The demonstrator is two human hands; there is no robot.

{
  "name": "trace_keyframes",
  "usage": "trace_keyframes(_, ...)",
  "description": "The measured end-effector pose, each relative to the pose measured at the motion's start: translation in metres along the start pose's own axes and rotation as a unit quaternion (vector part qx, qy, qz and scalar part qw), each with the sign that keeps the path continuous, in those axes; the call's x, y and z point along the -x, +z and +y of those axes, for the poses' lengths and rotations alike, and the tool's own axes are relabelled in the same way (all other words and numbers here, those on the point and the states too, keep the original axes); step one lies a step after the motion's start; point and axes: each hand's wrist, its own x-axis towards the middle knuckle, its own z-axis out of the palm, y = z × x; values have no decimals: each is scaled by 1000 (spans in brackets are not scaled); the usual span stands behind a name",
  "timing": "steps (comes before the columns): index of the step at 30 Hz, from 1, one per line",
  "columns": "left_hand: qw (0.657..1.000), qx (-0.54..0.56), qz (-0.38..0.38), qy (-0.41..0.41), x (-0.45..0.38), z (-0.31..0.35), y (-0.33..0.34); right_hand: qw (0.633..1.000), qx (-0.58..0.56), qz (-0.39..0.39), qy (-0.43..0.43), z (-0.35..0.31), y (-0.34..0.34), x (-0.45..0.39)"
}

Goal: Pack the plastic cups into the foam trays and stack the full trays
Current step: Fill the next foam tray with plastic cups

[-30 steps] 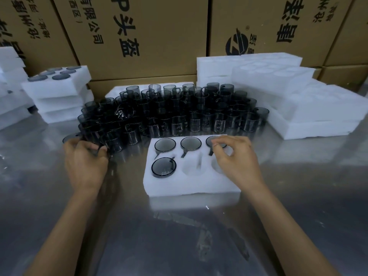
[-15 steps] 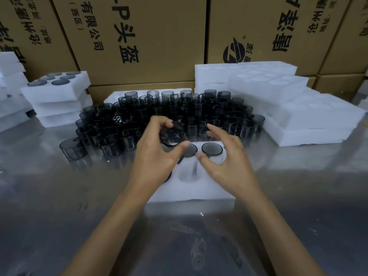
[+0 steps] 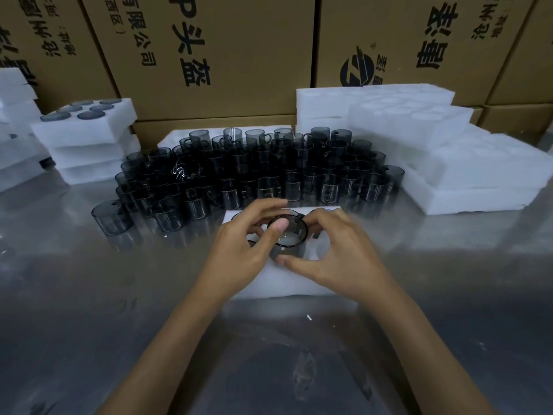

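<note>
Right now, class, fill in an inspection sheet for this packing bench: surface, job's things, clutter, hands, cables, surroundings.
Surface: shiny metal table, reflective, a few white specks.
Job's things: foam tray in front, partly filled; smoky cup held over it; crowd of loose cups behind; filled tray stack at left; empty foam trays at right.
Clutter: nothing seen beyond the specks.
Hands: left hand and right hand both grip the cup.
Cables: nothing seen.
Surroundings: printed cardboard boxes along the back.
</note>
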Motion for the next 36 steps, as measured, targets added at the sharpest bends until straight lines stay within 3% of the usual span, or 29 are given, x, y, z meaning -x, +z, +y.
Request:
trace_keyframes(10,995,14,-79,-55,1,0,-10,999,35,6,-17,7,-2,3)
trace_keyframes(18,994,-8,-89,-56,1,-5,-14,999,35,6,-18,9,-4,8)
trace_keyframes(23,992,-60,-108,-32,0,-7,-20,990,92,1,-110,21,-3,34)
trace_keyframes(29,983,-118,-140,-27,-2,-9,-22,970,108,90,-199,31,0,42)
trace_keyframes(36,975,-146,-164,-39,0,-7,-23,965,114,102,-215,31,10,44)
